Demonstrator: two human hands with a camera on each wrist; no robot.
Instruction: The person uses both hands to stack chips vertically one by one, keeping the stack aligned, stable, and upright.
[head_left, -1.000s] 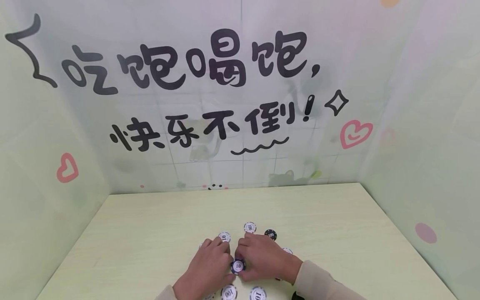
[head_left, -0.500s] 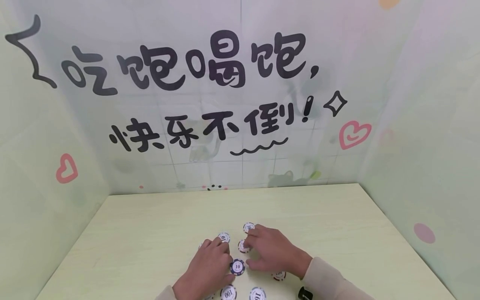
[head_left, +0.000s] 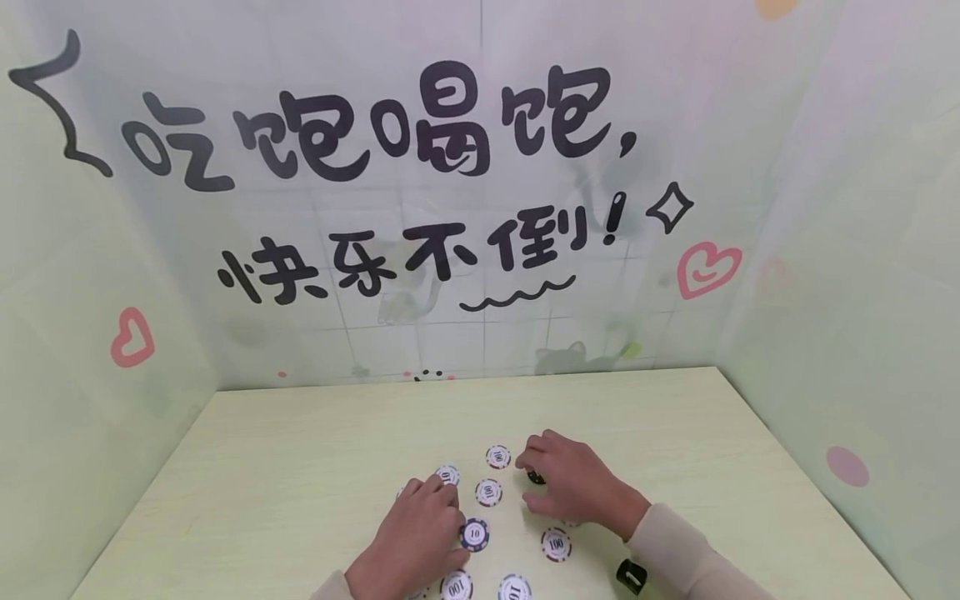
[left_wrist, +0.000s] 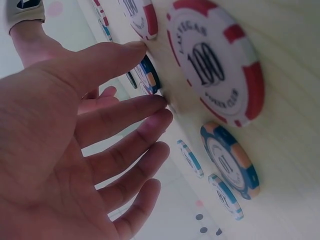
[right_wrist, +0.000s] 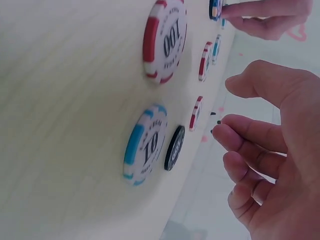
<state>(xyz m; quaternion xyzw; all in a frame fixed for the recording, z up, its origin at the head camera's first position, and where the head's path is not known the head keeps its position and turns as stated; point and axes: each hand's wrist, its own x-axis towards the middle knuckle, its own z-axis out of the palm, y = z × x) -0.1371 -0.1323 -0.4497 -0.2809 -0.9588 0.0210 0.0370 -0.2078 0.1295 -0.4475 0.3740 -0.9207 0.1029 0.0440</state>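
Round poker chips lie on a pale wooden table. My left hand [head_left: 416, 533] rests beside a blue chip marked 10 [head_left: 474, 534]. In the left wrist view, its extended thumb and index finger lie at either side of that chip, with no firm grip visible. My right hand [head_left: 573, 483] hovers with loosely bent fingers over a black chip [head_left: 535, 477], which it partly covers. The right wrist view shows nothing between its fingers, with the black chip on the table. White-faced chips marked 100 [head_left: 488, 492] and 10 [head_left: 514, 587] lie around both hands.
Another 100 chip [head_left: 498, 457] lies farther back, and one with a red edge [head_left: 556, 544] is below my right hand. A small black item with a white mark [head_left: 632, 576] is beside the right sleeve. Printed fabric walls [head_left: 480, 333] stand behind the table and at its sides.
My right hand has moved rightward from near the blue chip to above the black one, uncovering white-faced 100 chips. The left hand has stayed almost still.
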